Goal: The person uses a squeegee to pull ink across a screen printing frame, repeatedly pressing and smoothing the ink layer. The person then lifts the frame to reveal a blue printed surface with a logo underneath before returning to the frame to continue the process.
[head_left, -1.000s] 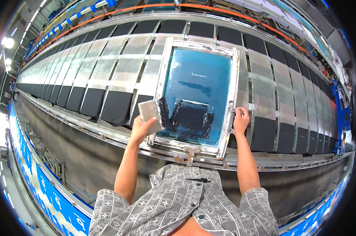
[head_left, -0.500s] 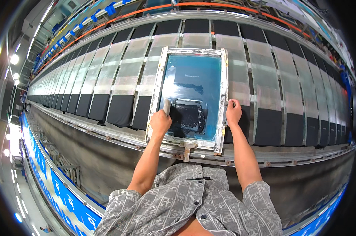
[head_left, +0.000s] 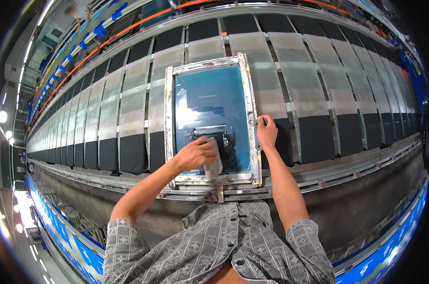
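Holding a squeegee (head_left: 214, 163), clamped in left hand (head_left: 196, 155), over a blue screen (head_left: 219, 90), seemingly mid-spread with black ink (head_left: 228, 147) left patchy, and curling right hand (head_left: 267, 132) beside the frame (head_left: 169, 118), grip unclear.

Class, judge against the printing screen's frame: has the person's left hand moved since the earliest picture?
Yes, rightward: the left hand was at the left side of the whitish frame; now it holds the pale scraper well inside it.

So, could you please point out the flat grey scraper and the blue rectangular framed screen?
Flat grey scraper (head_left: 215, 162): head view, its broad face.
Blue rectangular framed screen (head_left: 219, 119): head view, its centre.
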The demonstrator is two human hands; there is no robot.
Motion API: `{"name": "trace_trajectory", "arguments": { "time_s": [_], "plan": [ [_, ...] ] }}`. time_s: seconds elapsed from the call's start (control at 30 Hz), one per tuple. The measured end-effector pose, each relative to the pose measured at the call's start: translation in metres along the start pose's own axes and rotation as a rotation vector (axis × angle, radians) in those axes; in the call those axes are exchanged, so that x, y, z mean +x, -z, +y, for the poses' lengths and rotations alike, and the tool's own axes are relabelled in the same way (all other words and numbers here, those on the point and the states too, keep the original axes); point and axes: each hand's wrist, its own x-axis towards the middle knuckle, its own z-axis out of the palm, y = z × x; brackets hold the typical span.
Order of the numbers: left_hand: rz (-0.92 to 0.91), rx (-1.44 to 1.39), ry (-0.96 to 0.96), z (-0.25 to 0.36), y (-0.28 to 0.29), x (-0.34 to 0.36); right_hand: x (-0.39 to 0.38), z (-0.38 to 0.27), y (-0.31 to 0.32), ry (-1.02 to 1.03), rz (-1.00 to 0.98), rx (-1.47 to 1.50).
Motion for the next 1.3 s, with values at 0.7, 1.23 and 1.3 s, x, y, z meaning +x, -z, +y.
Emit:
{"name": "trace_trajectory", "arguments": {
  "time_s": [0.7, 1.23, 1.3],
  "plan": [
    [0.189, -0.054, 0.496, -0.044, -0.031, -0.004, 0.001, -0.003, 0.004, 0.023, -0.043, -0.095],
    [0.079, -0.203, 0.605, -0.064, -0.045, -0.001, -0.002, -0.008, 0.001, 0.077, -0.02, -0.113],
    [0.064, -0.241, 0.616, -0.04, -0.051, -0.008, 0.0, -0.007, 0.001, 0.069, -0.023, -0.111]
  ]
}}
